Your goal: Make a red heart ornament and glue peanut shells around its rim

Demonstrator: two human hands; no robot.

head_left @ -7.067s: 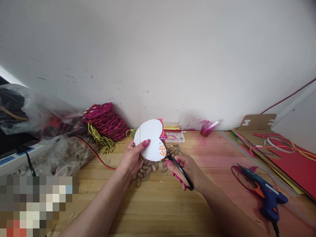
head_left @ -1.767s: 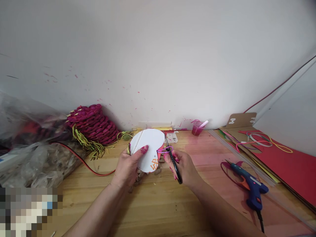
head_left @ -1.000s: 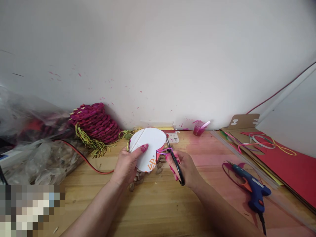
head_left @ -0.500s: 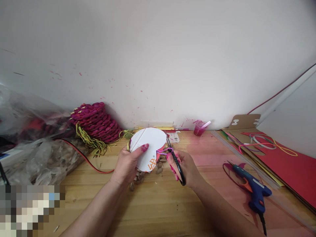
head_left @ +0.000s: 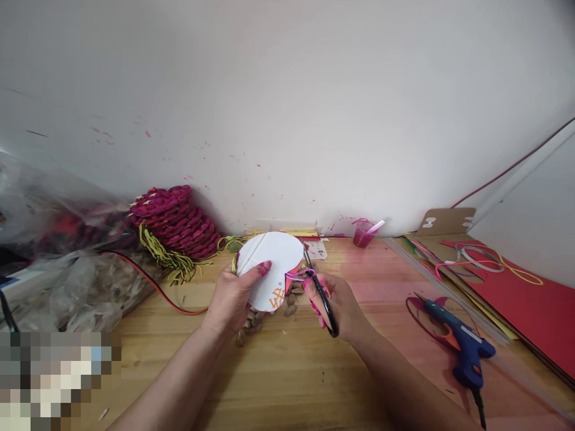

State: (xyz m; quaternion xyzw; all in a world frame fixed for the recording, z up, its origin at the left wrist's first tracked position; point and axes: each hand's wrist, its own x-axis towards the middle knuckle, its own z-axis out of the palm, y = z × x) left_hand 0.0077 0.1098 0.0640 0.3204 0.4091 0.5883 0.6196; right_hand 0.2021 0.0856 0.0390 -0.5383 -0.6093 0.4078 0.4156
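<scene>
On the near side of the left grip and right grip, the table offered passage. Right of the right grip, a lane ran between cup and glue gun. Left of the left grip, cable and plastic bags obstructed.

We find the light soft and moderately bright, strongest on the middle of the pale wall, which fades to grey at the upper left and darkens in the upper right corner. The magenta bundle and the cup throw faint shadows rightward onto it, while diffuse shade lies on the tabletop beside both forearms. We read the white card as bright, its orange print fairly sharp. Wide-angle stretching elongates the forearms; the plastic bags look hazy at left, and coarse mosaic squares cover the lower left.
</scene>
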